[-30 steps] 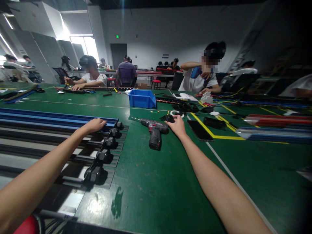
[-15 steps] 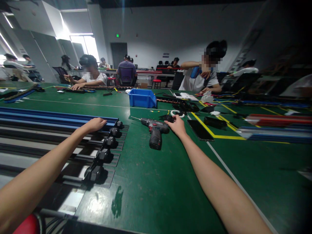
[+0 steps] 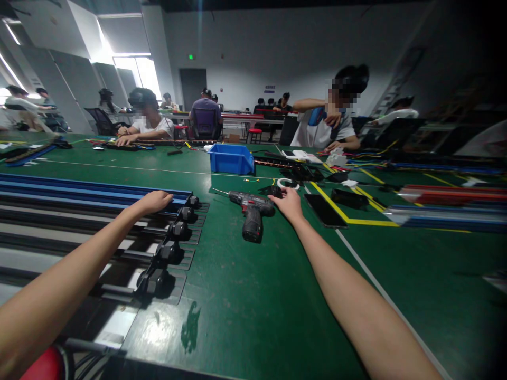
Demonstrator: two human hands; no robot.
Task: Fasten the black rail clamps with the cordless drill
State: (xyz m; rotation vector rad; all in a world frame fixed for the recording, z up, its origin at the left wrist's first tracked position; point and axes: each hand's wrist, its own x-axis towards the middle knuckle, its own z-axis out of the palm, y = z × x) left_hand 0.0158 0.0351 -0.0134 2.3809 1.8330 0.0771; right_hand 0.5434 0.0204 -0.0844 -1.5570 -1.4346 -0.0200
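My left hand (image 3: 156, 201) lies over the blue rail (image 3: 180, 196) near its right end, fingers closed together and bent over it; the fingertips are partly hidden. Several long rails with black end fittings (image 3: 170, 252) lie parallel on the left. My right hand (image 3: 289, 203) rests on the green table just right of a cordless drill (image 3: 252, 208), thumb and fingers apart. Small black parts (image 3: 272, 190) lie by its fingertips, and I see none held. The drill is on its side, bit toward the left.
A blue bin (image 3: 232, 159) stands beyond the drill. Near the right hand are a white tape roll (image 3: 288, 184) and a black flat panel (image 3: 325, 210). Red and blue rails (image 3: 451, 198) lie at right. Across the table, a co-worker (image 3: 322, 124) holds a blue tool.
My hands and the drill stay in place. At the far left of the table, a co-worker's raised hand has come down toward the other hand.
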